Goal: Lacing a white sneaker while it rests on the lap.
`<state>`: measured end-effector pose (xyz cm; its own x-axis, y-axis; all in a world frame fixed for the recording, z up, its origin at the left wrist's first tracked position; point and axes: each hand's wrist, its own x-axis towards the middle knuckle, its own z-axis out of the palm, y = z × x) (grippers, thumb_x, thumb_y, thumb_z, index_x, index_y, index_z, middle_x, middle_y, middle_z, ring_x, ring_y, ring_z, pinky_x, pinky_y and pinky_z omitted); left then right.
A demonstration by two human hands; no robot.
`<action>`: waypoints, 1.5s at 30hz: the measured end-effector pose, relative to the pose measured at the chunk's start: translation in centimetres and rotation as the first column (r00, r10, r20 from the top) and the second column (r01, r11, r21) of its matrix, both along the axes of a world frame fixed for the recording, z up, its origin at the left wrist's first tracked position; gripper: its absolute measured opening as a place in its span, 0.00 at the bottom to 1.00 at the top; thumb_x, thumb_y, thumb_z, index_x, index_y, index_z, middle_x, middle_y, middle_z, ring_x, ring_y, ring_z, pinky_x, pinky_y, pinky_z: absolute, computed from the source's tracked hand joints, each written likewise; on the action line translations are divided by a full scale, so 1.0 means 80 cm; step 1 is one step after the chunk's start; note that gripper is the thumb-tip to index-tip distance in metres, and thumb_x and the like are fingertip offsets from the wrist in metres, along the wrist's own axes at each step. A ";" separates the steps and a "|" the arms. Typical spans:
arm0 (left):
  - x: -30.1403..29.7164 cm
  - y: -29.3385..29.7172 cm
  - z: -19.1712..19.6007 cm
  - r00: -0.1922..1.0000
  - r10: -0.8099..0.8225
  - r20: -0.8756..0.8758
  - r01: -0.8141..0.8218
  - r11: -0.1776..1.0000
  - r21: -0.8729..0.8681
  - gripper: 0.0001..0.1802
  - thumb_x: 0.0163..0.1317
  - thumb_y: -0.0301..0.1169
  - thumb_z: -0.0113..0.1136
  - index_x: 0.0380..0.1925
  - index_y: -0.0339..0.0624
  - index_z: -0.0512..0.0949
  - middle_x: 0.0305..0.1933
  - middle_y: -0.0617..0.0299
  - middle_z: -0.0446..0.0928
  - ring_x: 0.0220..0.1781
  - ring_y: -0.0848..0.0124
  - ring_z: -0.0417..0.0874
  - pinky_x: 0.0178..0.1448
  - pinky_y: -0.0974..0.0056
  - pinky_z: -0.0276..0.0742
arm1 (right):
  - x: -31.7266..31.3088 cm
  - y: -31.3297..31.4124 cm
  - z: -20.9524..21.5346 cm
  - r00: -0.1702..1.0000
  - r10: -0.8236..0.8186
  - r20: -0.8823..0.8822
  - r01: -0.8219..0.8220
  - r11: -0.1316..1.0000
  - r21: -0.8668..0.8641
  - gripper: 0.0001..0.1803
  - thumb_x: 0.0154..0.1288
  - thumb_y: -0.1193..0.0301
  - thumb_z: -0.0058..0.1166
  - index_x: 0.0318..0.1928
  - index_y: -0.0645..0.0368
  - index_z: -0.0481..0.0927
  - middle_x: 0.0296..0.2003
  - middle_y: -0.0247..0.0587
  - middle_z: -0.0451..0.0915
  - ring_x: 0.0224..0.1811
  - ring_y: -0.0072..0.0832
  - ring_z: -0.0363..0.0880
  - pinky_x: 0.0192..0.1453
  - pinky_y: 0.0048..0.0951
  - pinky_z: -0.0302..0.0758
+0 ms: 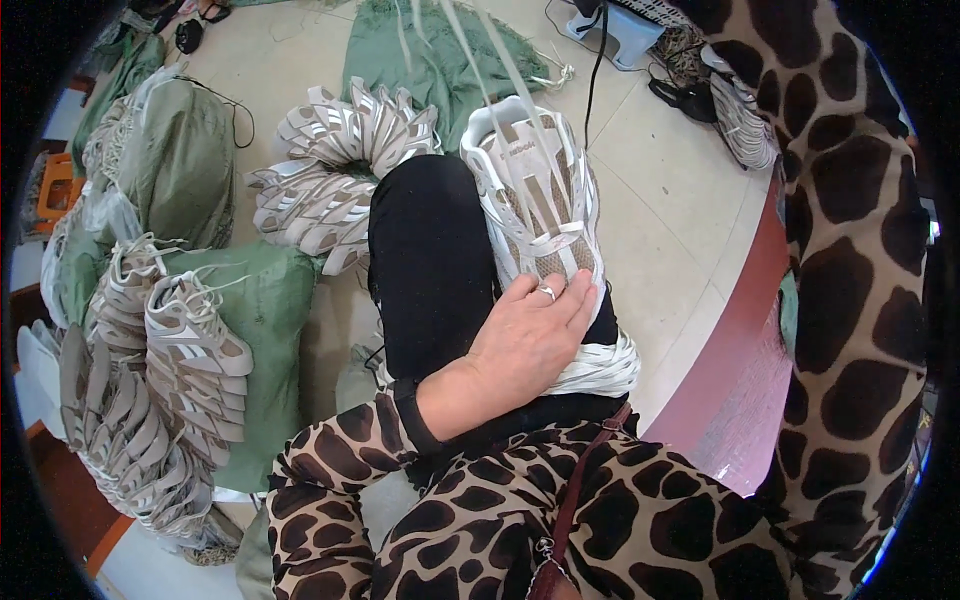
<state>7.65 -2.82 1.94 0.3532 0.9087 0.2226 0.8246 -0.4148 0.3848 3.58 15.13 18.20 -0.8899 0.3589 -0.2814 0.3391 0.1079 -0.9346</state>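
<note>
A beige and white shoe upper [572, 255] lies over my right thigh with its toe toward me. My left hand [525, 335], with a ring on one finger, grips its toe end, fingers over the top. White shoelaces [505, 50] run from the upper's eyelets, stretched up past the top edge. My right arm [845, 200] is raised along the right side, its hand out of view. Just below the upper, a bundle of white laces [600, 368] rests on my lap.
A ring of stacked shoe uppers [320, 165] lies on the floor beyond my left knee. More laced uppers [195, 345] are piled at left against a green sack [265, 350]. A blue stool [620, 35] stands far right, near a pink sheet [725, 390].
</note>
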 end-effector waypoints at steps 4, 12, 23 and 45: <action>-0.014 0.012 -0.007 0.951 0.030 0.308 -0.018 0.999 -0.043 0.19 0.52 0.29 0.61 0.47 0.40 0.77 0.54 0.54 0.76 0.43 0.62 0.78 0.47 0.60 0.71 | -0.014 0.013 -0.012 1.000 0.010 -0.017 -0.010 1.000 -0.004 0.15 0.76 0.64 0.38 0.39 0.61 0.74 0.24 0.30 0.75 0.16 0.16 0.67 0.24 0.23 0.72; -0.028 0.063 -0.014 0.804 0.521 0.285 -0.446 0.847 -0.290 0.08 0.58 0.32 0.62 0.32 0.41 0.75 0.23 0.55 0.78 0.24 0.56 0.81 0.28 0.56 0.74 | -0.016 0.102 -0.057 0.998 -0.005 -0.065 0.005 1.000 0.002 0.15 0.76 0.65 0.38 0.38 0.62 0.74 0.23 0.31 0.75 0.16 0.17 0.68 0.26 0.26 0.75; -0.032 0.033 0.007 0.975 0.141 0.174 -0.137 0.990 -0.035 0.12 0.55 0.29 0.59 0.40 0.41 0.76 0.41 0.54 0.80 0.44 0.58 0.81 0.47 0.56 0.75 | -0.045 0.074 -0.007 0.985 -0.033 -0.167 0.033 0.999 0.001 0.14 0.75 0.67 0.38 0.36 0.63 0.73 0.21 0.32 0.74 0.16 0.19 0.69 0.29 0.30 0.79; -0.119 0.122 -0.003 0.153 0.269 0.951 0.000 0.962 -0.272 0.15 0.70 0.38 0.51 0.40 0.36 0.78 0.49 0.57 0.78 0.48 0.71 0.77 0.58 0.66 0.68 | -0.097 0.204 -0.011 0.973 -0.074 -0.218 0.026 0.977 -0.214 0.12 0.73 0.73 0.39 0.31 0.64 0.71 0.18 0.37 0.70 0.16 0.27 0.70 0.32 0.42 0.84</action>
